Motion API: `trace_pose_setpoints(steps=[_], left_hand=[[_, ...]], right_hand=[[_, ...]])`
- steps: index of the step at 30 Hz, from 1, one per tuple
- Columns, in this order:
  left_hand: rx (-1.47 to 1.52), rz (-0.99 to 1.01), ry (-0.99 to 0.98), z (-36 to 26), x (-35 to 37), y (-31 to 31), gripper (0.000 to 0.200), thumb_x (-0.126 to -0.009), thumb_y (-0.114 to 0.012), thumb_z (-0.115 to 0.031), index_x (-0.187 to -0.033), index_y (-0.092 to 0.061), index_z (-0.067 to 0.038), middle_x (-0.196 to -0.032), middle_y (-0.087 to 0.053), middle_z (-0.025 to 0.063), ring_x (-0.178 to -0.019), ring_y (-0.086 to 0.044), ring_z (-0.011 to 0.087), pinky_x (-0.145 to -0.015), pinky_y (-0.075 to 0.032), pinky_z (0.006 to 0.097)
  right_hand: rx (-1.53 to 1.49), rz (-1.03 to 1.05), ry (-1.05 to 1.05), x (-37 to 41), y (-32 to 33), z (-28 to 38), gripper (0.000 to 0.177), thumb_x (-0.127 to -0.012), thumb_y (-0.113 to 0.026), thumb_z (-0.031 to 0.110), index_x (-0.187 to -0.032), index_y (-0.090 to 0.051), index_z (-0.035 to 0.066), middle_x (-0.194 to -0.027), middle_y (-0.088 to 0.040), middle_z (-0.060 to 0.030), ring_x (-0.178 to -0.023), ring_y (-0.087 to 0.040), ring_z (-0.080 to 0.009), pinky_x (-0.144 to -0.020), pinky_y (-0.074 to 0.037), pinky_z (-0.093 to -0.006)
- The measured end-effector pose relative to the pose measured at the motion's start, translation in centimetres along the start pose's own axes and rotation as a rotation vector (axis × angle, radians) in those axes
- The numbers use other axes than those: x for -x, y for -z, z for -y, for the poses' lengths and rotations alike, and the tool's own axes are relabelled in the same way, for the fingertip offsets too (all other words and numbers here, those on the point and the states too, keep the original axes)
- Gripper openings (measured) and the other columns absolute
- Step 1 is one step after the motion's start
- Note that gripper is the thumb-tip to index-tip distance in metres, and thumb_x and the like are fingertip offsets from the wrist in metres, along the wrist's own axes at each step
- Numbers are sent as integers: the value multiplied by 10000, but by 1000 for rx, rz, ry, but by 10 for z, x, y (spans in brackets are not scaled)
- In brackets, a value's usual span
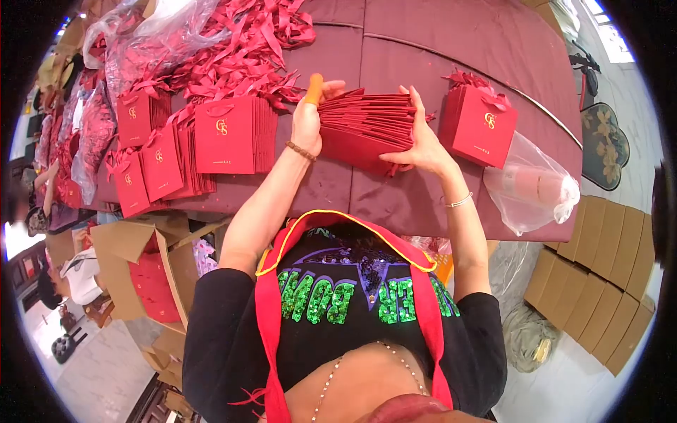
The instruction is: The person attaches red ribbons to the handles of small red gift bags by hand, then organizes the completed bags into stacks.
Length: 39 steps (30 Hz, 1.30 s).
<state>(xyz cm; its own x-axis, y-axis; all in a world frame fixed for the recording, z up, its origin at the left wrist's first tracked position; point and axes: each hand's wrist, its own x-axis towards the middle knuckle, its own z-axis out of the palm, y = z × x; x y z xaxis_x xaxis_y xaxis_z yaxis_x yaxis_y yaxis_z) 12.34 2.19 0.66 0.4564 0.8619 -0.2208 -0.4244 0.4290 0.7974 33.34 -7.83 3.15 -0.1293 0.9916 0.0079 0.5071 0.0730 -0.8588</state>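
Finished red gift bags (224,135) leaned in rows at the left of the maroon worktop (395,42). The left hand (307,123) (an orange cot on one finger) pressed one end of a stack of flat red bags (363,127) lying mid-worktop. The right hand (423,144) clamped the other end, fingers spread. The stack fanned unevenly, so a slackened squeeze would likely have let bags slide out. A rightward shove could have toppled the standing bags (481,125) near the clear plastic bag (536,187).
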Motion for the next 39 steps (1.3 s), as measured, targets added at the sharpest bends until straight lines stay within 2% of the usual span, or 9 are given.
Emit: trace_pose_setpoints(steps=[2, 6, 10, 11, 12, 15, 18, 29, 39], left_hand=[[33, -66, -62, 3, 0, -5, 571, -965, -314, -486, -1113, -570, 2, -1018, -627, 116, -942, -603, 183, -860, -468, 300], [101, -30, -127, 6, 2, -6, 530, -966, -353, -457, -1117, -568, 3, -1018, -628, 114, -935, -606, 182, -843, -474, 298], [-8, 9, -65, -2, 3, -15, 349, -967, -449, -290, -1125, -567, -1, -1021, -623, 89, -922, -598, 153, -826, -470, 272], [-55, 51, -20, -6, 6, -16, 311, -968, -449, -244, -1124, -569, -4, -1024, -621, 78, -922, -596, 146, -828, -467, 268], [-103, 92, 23, -9, 7, -16, 275, -968, -448, -197, -1123, -571, -7, -1027, -619, 67, -922, -593, 139, -830, -465, 263], [-81, 82, 40, -8, 2, -6, 235, -956, -450, -130, -1116, -574, -12, -1037, -618, 61, -933, -594, 132, -840, -467, 265], [29, 81, 73, -8, 2, -2, 216, -944, -456, -94, -1101, -577, -10, -1036, -622, 63, -943, -596, 129, -853, -469, 273], [-21, 291, 289, -26, -2, 17, 234, -898, -480, -35, -1093, -587, 37, -1038, -636, 109, -913, -625, 158, -844, -498, 282], [-260, 305, 117, -40, -4, 30, 224, -888, -528, -55, -1084, -623, -5, -996, -659, 61, -933, -593, 112, -852, -446, 238]], right_hand=[[14, 14, -3, -1, 1, 2, 1312, -576, -846, 193, -1430, 145, 96, -1508, -86, -162, -1374, -204, -302, -1111, -234, -379], [-180, 7, -26, 3, -6, 10, 1314, -586, -834, 173, -1412, 181, 51, -1501, -90, -194, -1380, -181, -288, -1114, -215, -376], [-245, -46, -11, 6, -9, 1, 1346, -588, -832, 172, -1397, 239, 67, -1517, -16, -179, -1387, -159, -275, -1115, -212, -372], [-244, -25, -8, 6, -9, -6, 1373, -587, -845, 167, -1400, 261, 155, -1527, 48, -121, -1391, -141, -260, -1115, -205, -395], [-247, -24, -4, 6, -9, -5, 1373, -587, -845, 167, -1400, 261, 155, -1527, 48, -121, -1391, -141, -260, -1115, -205, -395], [-162, -75, -5, 9, -13, -2, 1348, -581, -847, 164, -1423, 206, 148, -1525, 5, -132, -1388, -150, -277, -1111, -213, -403], [334, -252, 236, 13, -14, -1, 1097, -546, -839, 239, -1428, -206, 87, -1488, -123, -202, -1337, -240, -405, -1075, -282, -445], [377, -41, -58, 15, 4, 31, 1096, -542, -806, 173, -1438, -175, 138, -1355, -288, -213, -1235, -382, -398, -1009, -393, -418], [348, -57, -24, 20, 3, 28, 986, -546, -779, 141, -1379, -252, 111, -1337, -315, -187, -1179, -428, -401, -969, -419, -422]])
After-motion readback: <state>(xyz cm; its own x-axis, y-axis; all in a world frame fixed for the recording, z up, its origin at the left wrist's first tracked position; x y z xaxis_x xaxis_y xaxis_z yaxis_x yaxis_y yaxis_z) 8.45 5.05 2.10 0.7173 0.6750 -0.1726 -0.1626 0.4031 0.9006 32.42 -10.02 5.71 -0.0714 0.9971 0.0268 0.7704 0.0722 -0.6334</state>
